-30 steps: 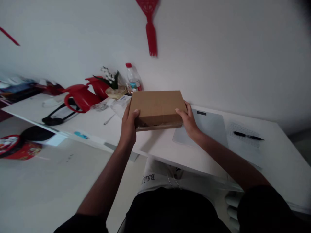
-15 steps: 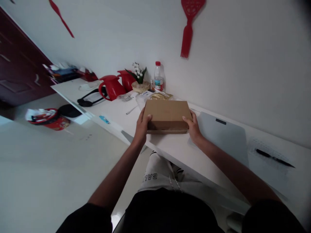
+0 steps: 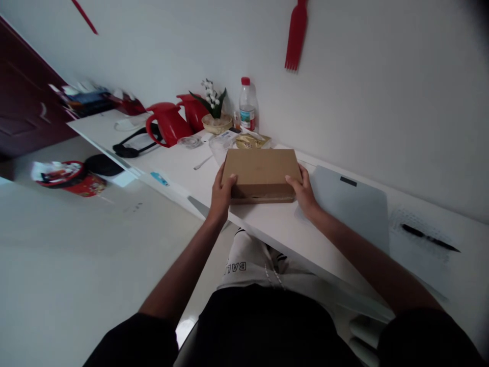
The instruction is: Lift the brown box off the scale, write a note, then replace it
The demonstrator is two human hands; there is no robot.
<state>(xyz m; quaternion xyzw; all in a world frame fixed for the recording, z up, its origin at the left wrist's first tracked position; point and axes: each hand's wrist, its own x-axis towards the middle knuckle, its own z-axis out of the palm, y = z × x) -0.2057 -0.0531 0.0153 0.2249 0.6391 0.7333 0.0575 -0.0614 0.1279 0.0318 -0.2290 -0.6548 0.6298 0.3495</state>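
A flat brown box sits on the white table, near its front edge, held at both short ends by a seated person. The left hand clasps the left end, thumb on the lid and fingers out of sight beneath or behind; the right hand mirrors it on the right end. Both arms reach forward and slightly inward, wrists low over the table edge. The cardboard looks stiff, matte and unlikely to slip, and probably light to moderate in weight, judging by the relaxed grip; the ends appear the surest places to take hold, since pressure on the broad lid could dent it. A grey pad lies just right of the box, with a pen farther along; a bottle and red jugs stand behind.
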